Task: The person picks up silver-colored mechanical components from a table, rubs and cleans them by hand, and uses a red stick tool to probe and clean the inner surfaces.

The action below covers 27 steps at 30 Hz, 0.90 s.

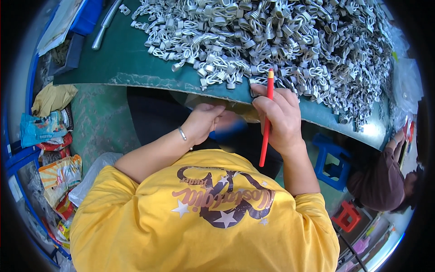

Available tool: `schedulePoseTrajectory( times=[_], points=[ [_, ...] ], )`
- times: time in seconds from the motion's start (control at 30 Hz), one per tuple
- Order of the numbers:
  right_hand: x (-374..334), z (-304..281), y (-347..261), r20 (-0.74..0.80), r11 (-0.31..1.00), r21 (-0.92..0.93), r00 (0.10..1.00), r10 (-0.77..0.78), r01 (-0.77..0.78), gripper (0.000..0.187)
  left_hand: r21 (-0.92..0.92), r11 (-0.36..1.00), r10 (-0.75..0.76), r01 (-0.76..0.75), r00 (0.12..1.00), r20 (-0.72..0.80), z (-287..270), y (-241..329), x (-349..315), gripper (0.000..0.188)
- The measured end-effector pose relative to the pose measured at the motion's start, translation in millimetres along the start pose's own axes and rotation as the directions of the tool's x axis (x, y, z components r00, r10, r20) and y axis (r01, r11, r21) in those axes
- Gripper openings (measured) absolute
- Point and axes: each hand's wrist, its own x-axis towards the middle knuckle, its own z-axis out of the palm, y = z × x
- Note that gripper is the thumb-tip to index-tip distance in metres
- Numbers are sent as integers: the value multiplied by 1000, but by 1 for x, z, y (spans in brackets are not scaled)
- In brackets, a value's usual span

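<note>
My right hand [282,113] is closed around a red pencil [266,131] with a yellowish end, held nearly upright between the fingers. Its fingertips rest at the table's near edge, beside a large heap of small silvery looped metal pieces [253,41] with ribbed collars. Lower and to the left, my left hand [205,121] is closed, thumb and fingers pinched together just below the edge. They appear to grip a translucent plastic bag [244,110], which hangs partly under the table. What the bag contains is hidden.
The green tabletop [118,54] has a worn edge. A metal rod-like tool [103,29] lies at its far left. Bags of packaging [56,177] line the left side. On the right are a blue stool [331,163], a red stool [346,216] and another person [378,181].
</note>
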Motion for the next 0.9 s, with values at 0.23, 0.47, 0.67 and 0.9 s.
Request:
schedulePoseTrajectory(
  times=[0.23, 0.47, 0.67, 0.9],
  points=[
    [-6, 1, 4, 76, 999, 53, 997, -15, 11, 21, 188, 973, 100, -135, 978, 181, 23, 20, -24, 22],
    [-20, 5, -16, -118, 653, 737, 918, 379, -175, 27, 139, 834, 490, -534, 832, 261, 40, 38, -52, 37],
    [-25, 7, -22, 70, 170, 968, 851, 520, -184, 27, 206, 696, 648, -688, 725, 232, 39, 46, -59, 27],
    [-29, 6, -20, 133, 91, 972, 823, 552, -218, 23, 270, 626, 695, -732, 680, 233, 42, 50, -61, 24]
  ],
)
